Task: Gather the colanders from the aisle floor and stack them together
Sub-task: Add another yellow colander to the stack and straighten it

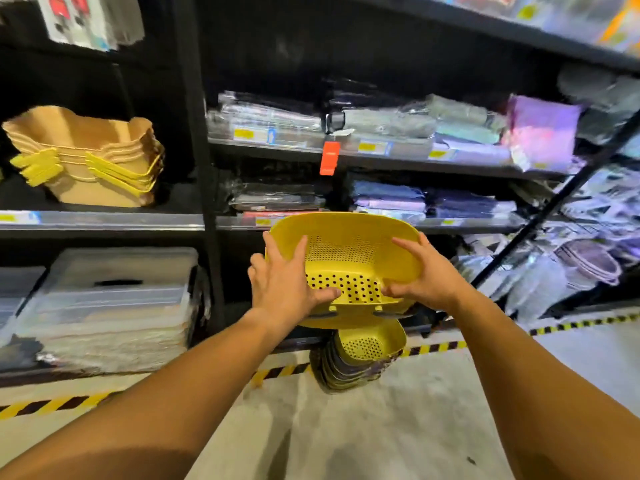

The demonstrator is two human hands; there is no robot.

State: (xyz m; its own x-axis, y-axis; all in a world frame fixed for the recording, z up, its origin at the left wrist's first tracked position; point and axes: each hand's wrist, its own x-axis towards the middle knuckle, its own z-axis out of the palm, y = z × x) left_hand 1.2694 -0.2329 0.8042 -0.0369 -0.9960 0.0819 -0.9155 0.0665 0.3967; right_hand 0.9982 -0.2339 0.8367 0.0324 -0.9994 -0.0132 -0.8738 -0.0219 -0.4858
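Note:
I hold a yellow colander (346,251) in the air in front of the shelves, tilted so its perforated inside faces me. My left hand (285,282) grips its left rim, thumb inside near the holes. My right hand (424,275) grips the right rim, thumb inside too. Directly below, a stack of colanders (360,358) stands on the concrete floor, a yellow one on top and several darker rims under it. The held colander hangs just above the stack and hides its far edge.
Black shelving (204,168) fills the view ahead, with packaged textiles, clear storage boxes (114,306) at lower left and stacked tan basins (86,157) on the left shelf. Yellow-black hazard tape (52,405) runs along the floor at the shelf base. Grey floor (346,438) lies in front.

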